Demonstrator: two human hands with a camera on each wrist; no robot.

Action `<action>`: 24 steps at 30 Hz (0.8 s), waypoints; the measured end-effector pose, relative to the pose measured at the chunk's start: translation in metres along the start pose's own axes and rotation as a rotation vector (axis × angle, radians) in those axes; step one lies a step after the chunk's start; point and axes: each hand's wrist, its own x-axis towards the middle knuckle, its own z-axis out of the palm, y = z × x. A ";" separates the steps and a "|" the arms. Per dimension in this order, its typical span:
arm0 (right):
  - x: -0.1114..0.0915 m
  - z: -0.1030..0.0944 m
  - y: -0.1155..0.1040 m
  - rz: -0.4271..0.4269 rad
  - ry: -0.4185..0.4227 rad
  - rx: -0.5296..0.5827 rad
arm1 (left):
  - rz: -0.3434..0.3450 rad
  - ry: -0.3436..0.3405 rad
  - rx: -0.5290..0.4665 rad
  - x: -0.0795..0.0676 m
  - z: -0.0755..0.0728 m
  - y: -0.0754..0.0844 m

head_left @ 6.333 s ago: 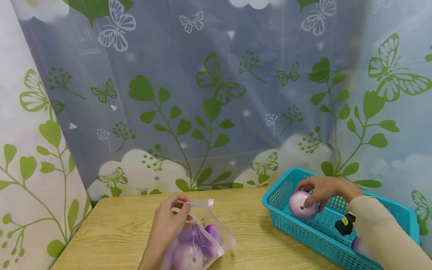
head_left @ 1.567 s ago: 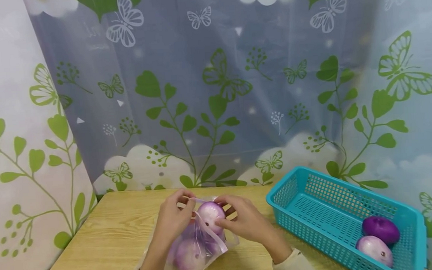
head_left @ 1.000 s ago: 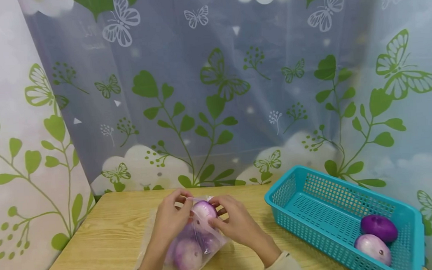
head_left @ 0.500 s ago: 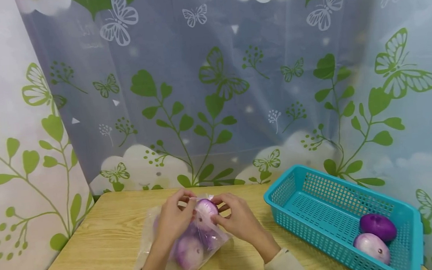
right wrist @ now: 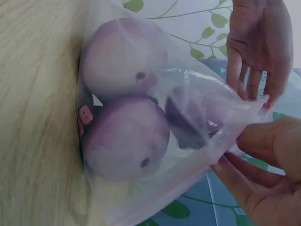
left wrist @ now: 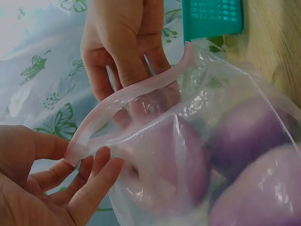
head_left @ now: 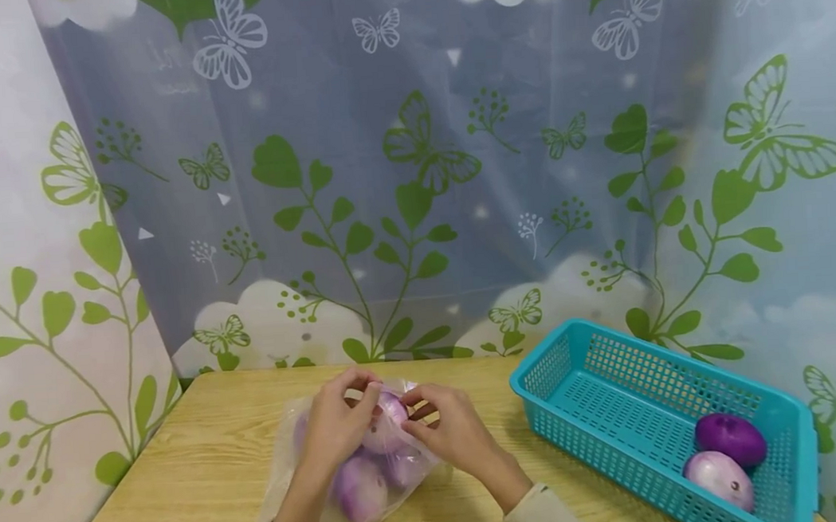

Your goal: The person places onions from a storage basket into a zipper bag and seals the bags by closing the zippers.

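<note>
A clear zip bag [head_left: 282, 481] with several purple onions [head_left: 360, 490] lies on the table in the head view. My left hand [head_left: 336, 416] pinches the rim at its mouth between thumb and fingers. Just inside the mouth is a pale purple onion [left wrist: 162, 162], under the film. My right hand [head_left: 452, 433] is at the opposite side of the opening. Its fingers reach past the rim toward this onion, fairly straight, partly hidden behind film in the left wrist view. Two more onions [right wrist: 127, 136] show low in the bag in the right wrist view.
A turquoise perforated basket [head_left: 614, 405] stands at the right of the wooden table [head_left: 220, 433]. In it lie a dark purple onion [head_left: 731, 439] and a paler onion [head_left: 719, 480]. A patterned curtain [head_left: 355, 177] hangs behind the table.
Earlier my right hand took an onion from the basket and brought it to the bag's mouth. That onion has since slid down and left into the bag, and the right fingers have loosened around it.
</note>
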 end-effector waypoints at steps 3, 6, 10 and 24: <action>0.000 0.001 0.000 0.006 -0.053 -0.008 | -0.009 -0.022 -0.007 0.001 0.000 -0.002; 0.001 -0.004 -0.001 0.021 -0.062 -0.007 | -0.033 -0.020 0.014 0.002 0.000 -0.003; 0.002 -0.017 -0.001 0.027 -0.022 0.023 | -0.056 0.004 0.068 0.003 -0.002 -0.004; -0.002 -0.057 0.006 0.087 -0.024 -0.017 | -0.029 0.001 0.170 0.001 -0.005 -0.004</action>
